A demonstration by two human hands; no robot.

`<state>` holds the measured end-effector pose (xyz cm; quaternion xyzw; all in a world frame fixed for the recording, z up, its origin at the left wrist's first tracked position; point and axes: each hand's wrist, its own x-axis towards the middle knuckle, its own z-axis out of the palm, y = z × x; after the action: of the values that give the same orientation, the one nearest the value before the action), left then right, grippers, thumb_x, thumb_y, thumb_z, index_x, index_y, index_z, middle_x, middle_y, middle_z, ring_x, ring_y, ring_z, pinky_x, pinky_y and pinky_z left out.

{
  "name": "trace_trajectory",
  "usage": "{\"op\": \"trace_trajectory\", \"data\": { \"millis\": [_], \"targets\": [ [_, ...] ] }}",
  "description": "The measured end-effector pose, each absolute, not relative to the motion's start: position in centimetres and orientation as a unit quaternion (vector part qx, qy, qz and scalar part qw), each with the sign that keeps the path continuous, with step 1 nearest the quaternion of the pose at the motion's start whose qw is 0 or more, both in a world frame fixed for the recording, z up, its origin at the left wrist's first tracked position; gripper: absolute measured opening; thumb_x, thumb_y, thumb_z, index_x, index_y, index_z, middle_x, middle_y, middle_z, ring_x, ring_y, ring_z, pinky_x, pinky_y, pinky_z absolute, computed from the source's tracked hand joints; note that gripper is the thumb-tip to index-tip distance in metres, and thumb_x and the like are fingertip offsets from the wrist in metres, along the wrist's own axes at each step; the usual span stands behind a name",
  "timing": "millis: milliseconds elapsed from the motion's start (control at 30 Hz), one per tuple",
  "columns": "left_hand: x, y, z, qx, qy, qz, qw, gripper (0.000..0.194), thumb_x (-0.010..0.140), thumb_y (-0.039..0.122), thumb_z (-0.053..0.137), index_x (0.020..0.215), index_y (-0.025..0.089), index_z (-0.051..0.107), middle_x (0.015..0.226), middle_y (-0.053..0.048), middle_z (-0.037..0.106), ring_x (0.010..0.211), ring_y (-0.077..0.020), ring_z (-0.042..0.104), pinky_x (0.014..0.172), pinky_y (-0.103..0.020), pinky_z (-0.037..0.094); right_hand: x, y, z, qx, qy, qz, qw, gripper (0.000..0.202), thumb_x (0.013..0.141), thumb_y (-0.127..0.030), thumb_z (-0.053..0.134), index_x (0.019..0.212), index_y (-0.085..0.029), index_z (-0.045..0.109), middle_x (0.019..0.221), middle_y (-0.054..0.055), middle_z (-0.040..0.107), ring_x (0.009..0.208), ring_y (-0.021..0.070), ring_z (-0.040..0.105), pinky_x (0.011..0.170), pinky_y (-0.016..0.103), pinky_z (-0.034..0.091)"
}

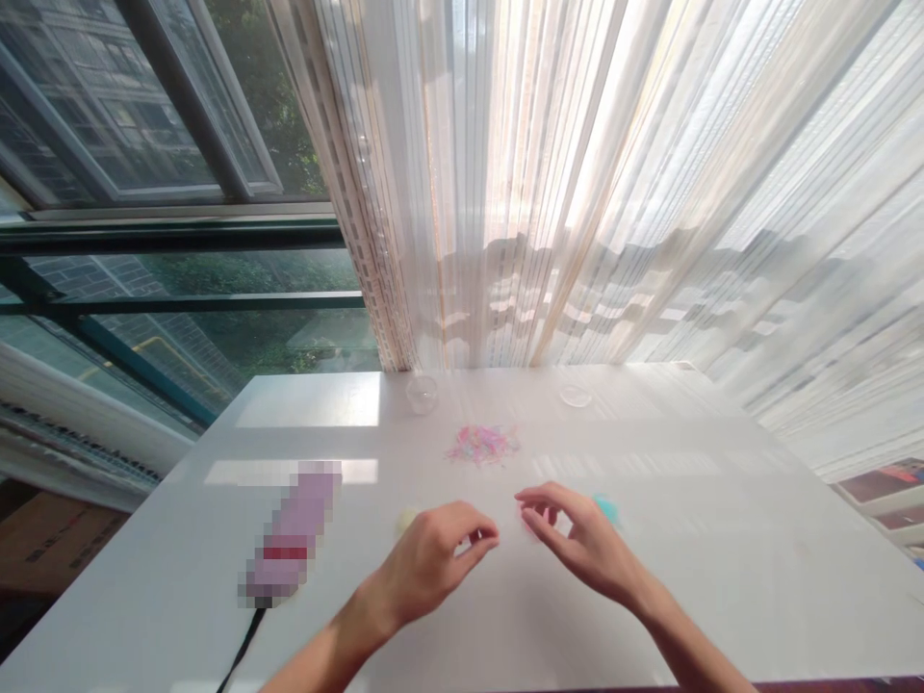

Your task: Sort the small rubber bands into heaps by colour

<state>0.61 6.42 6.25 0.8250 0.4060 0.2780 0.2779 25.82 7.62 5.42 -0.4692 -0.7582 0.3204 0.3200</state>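
Observation:
My left hand (440, 553) is over the white table with thumb and forefinger pinched together. Anything between those fingertips is too small to make out. Across from it, my right hand (577, 534) has its thumb and fingers apart. A small pink item (534, 525) shows behind and between the right fingers; I cannot tell that it is touched. Partly hidden by the left hand is a pale yellow piece (407, 521), and a turquoise piece (607, 507) peeks out beyond the right hand. Farther back lies a loose pile of thin pink and multicoloured bits (483, 443).
Two clear round pieces stand near the table's far edge: a small dish (423, 395) and a flatter, lid-like one (576, 396). On the left is a blurred-out purple object (299, 529) with a black cord (245, 645). A sheer curtain (491, 192) hangs behind the white table (722, 577).

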Motion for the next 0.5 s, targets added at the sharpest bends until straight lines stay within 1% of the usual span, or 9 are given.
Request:
{"op": "trace_trajectory", "data": {
  "millis": [33,100,200,267,367,433,500],
  "targets": [
    [0.7,5.1,5.1,0.828,0.396,0.282,0.278,0.018,0.105,0.030,0.059,0.102,0.027,0.077,0.093,-0.003,0.081,0.083,-0.0205,0.075,0.078,-0.030,0.058,25.6,6.2,4.7,-0.457,-0.757,0.332,0.330,0.022,0.102,-0.038,0.059,0.113,-0.028,0.074,0.098,0.007,0.078,0.078,0.0205,0.071,0.071,0.033,0.062],
    [0.9,3.2,2.8,0.828,0.403,0.287,0.265,0.016,0.105,0.026,0.059,0.102,0.026,0.075,0.090,-0.003,0.080,0.082,-0.0205,0.075,0.075,-0.030,0.057,24.9,3.7,2.9,-0.450,-0.748,0.353,0.336,0.021,0.102,-0.036,0.060,0.119,-0.030,0.072,0.103,0.007,0.076,0.080,0.0206,0.072,0.067,0.031,0.062],
    [1.2,1.8,0.4,0.845,0.402,0.273,0.225,0.019,0.106,0.021,0.056,0.098,0.026,0.073,0.088,-0.004,0.079,0.081,-0.0225,0.074,0.073,-0.032,0.057,23.9,1.5,0.6,-0.448,-0.738,0.362,0.351,0.024,0.101,-0.030,0.060,0.123,-0.031,0.069,0.106,0.008,0.073,0.087,0.0222,0.073,0.078,0.035,0.064],
    [1.2,1.4,-0.3,0.844,0.404,0.280,0.215,0.018,0.106,0.022,0.056,0.099,0.026,0.072,0.088,-0.005,0.079,0.081,-0.0229,0.074,0.073,-0.033,0.058,23.5,0.8,-0.5,-0.450,-0.731,0.359,0.366,0.024,0.101,-0.028,0.060,0.124,-0.032,0.068,0.109,0.008,0.072,0.091,0.0233,0.074,0.084,0.037,0.064],
    [1.0,1.1,-0.5,0.826,0.415,0.308,0.225,0.009,0.104,0.026,0.063,0.106,0.025,0.071,0.088,-0.005,0.078,0.078,-0.0219,0.073,0.073,-0.033,0.059,23.3,0.4,-1.2,-0.458,-0.727,0.341,0.382,0.024,0.101,-0.024,0.059,0.122,-0.032,0.067,0.110,0.008,0.071,0.092,0.0240,0.074,0.084,0.037,0.064],
    [0.8,0.9,-0.5,0.818,0.419,0.320,0.232,0.010,0.101,0.028,0.067,0.110,0.024,0.071,0.088,-0.005,0.077,0.077,-0.0213,0.072,0.073,-0.033,0.060,23.3,0.2,-1.3,-0.455,-0.735,0.322,0.387,0.026,0.101,-0.022,0.058,0.123,-0.032,0.067,0.111,0.008,0.071,0.095,0.0245,0.074,0.085,0.037,0.064],
    [0.7,0.8,-0.4,0.816,0.419,0.324,0.231,0.011,0.099,0.028,0.069,0.110,0.024,0.071,0.088,-0.005,0.077,0.077,-0.0213,0.072,0.073,-0.033,0.060,23.3,0.0,-1.3,-0.445,-0.751,0.303,0.382,0.029,0.100,-0.020,0.059,0.126,-0.032,0.066,0.113,0.009,0.070,0.102,0.0255,0.073,0.089,0.038,0.064]
  ]
}}
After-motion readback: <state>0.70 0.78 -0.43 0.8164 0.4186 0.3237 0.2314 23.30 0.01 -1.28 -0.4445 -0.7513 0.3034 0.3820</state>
